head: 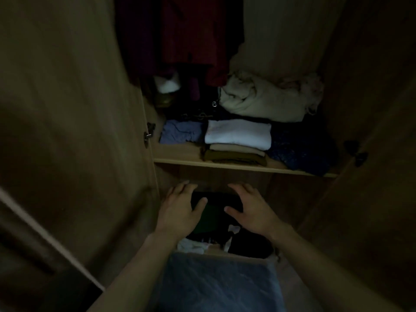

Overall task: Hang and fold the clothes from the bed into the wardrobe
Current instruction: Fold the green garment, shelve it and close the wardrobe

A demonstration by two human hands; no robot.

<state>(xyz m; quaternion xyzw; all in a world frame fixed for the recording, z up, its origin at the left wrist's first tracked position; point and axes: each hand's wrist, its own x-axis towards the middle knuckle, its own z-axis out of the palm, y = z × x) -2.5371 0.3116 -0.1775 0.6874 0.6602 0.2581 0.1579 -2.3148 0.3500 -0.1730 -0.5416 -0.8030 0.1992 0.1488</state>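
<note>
Dim light. Wardrobe (245,166) doors stood open. Left hand (180,210) and right hand (252,209) lay at 6 o'clock below the shelf, fingers spread and nearly straight, resting on either end of a black garment (216,200) in the lower compartment; neither curled round it. Green cloth (209,219) sat just beneath. On the shelf at 12: white fold (238,134) atop a stack, blue piece (180,132) at 10, cream bundle (261,100) behind.
</note>
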